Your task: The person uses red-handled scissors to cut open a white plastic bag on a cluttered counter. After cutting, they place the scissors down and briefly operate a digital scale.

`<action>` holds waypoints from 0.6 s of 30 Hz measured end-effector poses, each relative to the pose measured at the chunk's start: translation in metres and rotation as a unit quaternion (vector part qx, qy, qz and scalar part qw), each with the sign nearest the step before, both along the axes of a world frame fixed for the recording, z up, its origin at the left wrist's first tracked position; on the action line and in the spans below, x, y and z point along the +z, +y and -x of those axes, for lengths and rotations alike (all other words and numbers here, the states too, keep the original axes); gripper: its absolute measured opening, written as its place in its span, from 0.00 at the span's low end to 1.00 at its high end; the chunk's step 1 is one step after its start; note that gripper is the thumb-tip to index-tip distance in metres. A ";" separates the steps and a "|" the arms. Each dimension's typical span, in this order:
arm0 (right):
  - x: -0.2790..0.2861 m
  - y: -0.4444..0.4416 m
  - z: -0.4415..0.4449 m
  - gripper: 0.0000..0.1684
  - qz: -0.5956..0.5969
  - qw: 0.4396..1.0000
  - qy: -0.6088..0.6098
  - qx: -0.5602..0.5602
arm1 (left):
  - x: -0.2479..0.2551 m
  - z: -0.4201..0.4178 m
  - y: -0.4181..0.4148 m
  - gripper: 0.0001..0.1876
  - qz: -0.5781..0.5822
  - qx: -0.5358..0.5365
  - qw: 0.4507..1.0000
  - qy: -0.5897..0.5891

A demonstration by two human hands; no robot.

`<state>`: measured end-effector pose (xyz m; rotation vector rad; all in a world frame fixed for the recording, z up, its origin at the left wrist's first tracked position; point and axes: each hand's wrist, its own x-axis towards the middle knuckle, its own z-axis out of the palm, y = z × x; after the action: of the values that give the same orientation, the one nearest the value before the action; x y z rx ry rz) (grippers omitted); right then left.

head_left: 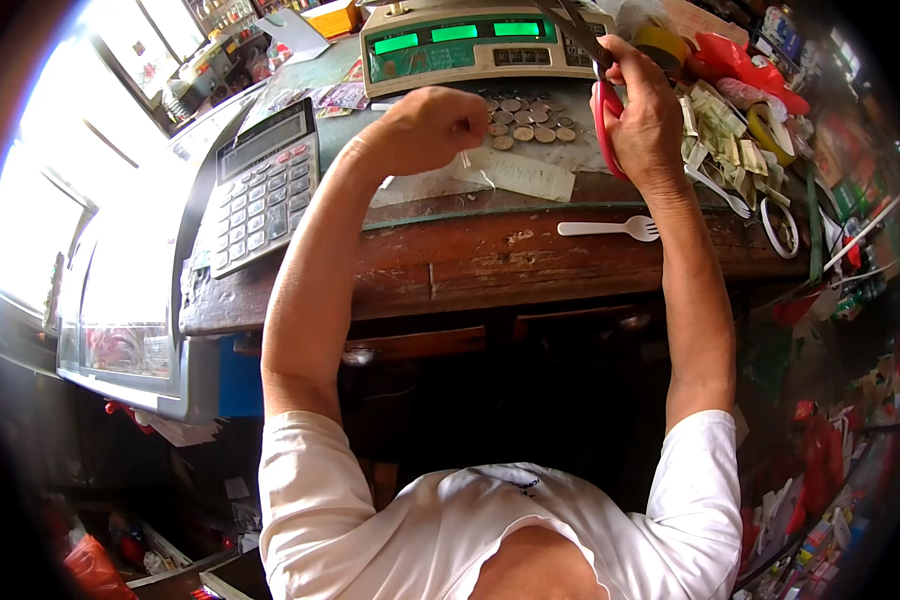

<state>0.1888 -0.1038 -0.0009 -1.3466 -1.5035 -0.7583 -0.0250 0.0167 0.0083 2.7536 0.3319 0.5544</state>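
My right hand [641, 112] grips scissors with a red handle [607, 127], the dark blades pointing up and left over the front of a digital scale [457, 52]. My left hand [439, 127] is curled, thumb against fingers, with a thin whitish strand [465, 158] hanging below it; what else it holds is hidden. Several coins [523, 133] lie on the counter between my hands, in front of the scale. Just below them is a paper slip [529, 176] with handwriting. A white plastic fork [607, 229] lies on the wooden counter edge, near my right forearm.
A large calculator [266, 187] lies beside my left forearm. To the right are crumpled banknotes [720, 131], a second white fork [720, 191], tape rolls [658, 49], a white ring [780, 227] and a red plastic bag [750, 71]. A glass-topped case [127, 345] stands at far left.
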 end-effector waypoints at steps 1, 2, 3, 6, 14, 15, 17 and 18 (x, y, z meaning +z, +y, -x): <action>0.000 0.000 0.000 0.27 0.000 1.000 0.007 0.001 | 0.005 0.002 -0.001 0.04 0.030 -0.008 0.999 -0.018; 0.000 0.000 -0.001 0.27 0.003 1.000 0.005 -0.001 | 0.004 0.004 0.005 0.03 0.073 -0.014 0.997 -0.033; 0.000 0.001 -0.001 0.27 0.006 1.000 0.004 -0.002 | 0.004 0.006 0.007 0.04 0.069 -0.007 0.997 -0.029; 0.001 0.000 0.001 0.27 0.013 1.000 0.002 0.001 | 0.000 0.007 0.011 0.05 0.039 0.011 0.999 -0.001; -0.001 0.000 0.002 0.26 0.021 1.000 0.005 0.019 | -0.013 -0.002 0.004 0.05 -0.042 0.020 0.993 0.109; -0.001 0.001 0.003 0.26 0.024 0.999 0.007 0.022 | -0.013 -0.002 0.005 0.05 -0.051 0.021 0.991 0.121; -0.002 0.001 0.003 0.25 0.029 0.999 0.010 0.026 | -0.019 -0.002 0.009 0.04 -0.064 0.029 0.992 0.107; -0.002 0.001 0.003 0.25 0.031 0.999 0.011 0.026 | -0.021 -0.002 0.010 0.04 -0.071 0.033 0.992 0.099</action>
<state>0.1863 -0.1026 -0.0030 -1.3515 -1.5499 -0.6665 -0.0229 0.0264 -0.0129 2.9528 0.4465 0.3333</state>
